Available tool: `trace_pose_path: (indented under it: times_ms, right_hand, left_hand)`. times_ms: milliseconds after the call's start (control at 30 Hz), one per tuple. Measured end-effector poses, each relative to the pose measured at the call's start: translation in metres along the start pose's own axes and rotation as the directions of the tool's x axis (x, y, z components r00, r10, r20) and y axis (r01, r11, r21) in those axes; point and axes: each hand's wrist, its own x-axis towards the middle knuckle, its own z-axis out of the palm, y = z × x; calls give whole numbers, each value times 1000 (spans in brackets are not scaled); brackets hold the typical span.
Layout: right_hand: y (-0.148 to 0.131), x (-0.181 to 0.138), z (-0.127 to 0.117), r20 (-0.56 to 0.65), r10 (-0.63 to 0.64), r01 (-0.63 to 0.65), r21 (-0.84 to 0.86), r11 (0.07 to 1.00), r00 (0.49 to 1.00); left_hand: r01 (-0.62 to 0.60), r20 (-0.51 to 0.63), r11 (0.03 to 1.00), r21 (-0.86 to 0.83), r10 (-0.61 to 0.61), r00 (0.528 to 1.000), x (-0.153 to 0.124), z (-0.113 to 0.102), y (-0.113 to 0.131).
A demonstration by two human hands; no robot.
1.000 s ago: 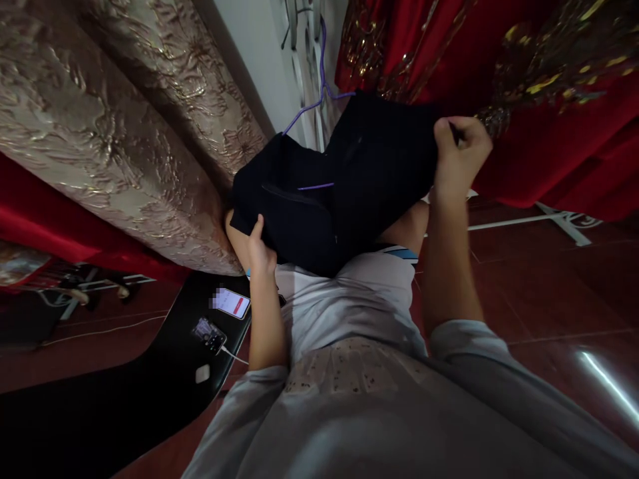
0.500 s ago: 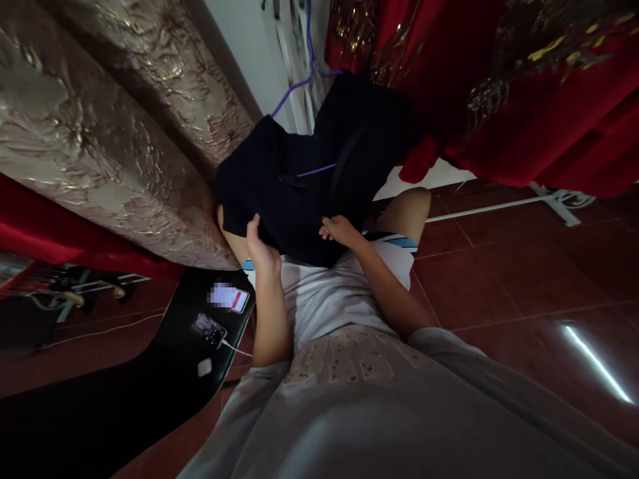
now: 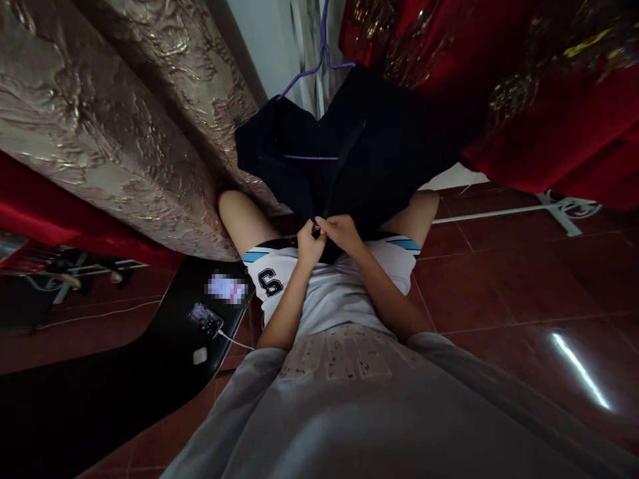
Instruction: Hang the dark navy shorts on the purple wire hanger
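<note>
Garment [image 3: 369, 153], dark, is hanging in the upper middle of the frame on a purple hanger [image 3: 319, 66], whose hook is running up out of the top edge. I am holding my left hand [image 3: 308, 245] and right hand [image 3: 342, 233] side by side at its lower edge, just below the centre of the frame and above my lap. The fingers of both are pinching shut on a small bit of the cloth, though what exactly they are gripping there I cannot tell. I am judging the hanging as done, since the shoulders are sitting on the hanger, and the closing or straightening of the front as only beginning at the hem. A phone [image 3: 206, 319] is lying on the table [image 3: 100, 399] at lower left, and red cloth [image 3: 549, 100] is draping at upper right.
</note>
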Motion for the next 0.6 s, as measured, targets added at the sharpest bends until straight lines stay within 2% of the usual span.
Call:
trace_pose_path:
  times_ms: [167,300,400,600]
  right_hand:
    - [-14,-8,-9,-12,1,1,220,976,1000]
    - [-29,-16,-18,150,-37,-26,397,918,988]
    - [-42,-19,-27,219,-32,-63,412,909,975]
    - [-75,-9,-39,78,42,-66,338,939,996]
  left_hand:
    - [-75,-49,997,10,75,996,-3,-3,19]
    - [-175,-121,983,58,181,976,-9,-5,35]
    - [-245,-117,961,125,260,959,-10,-3,41]
    - [-291,-32,946,145,299,954,-4,4,40]
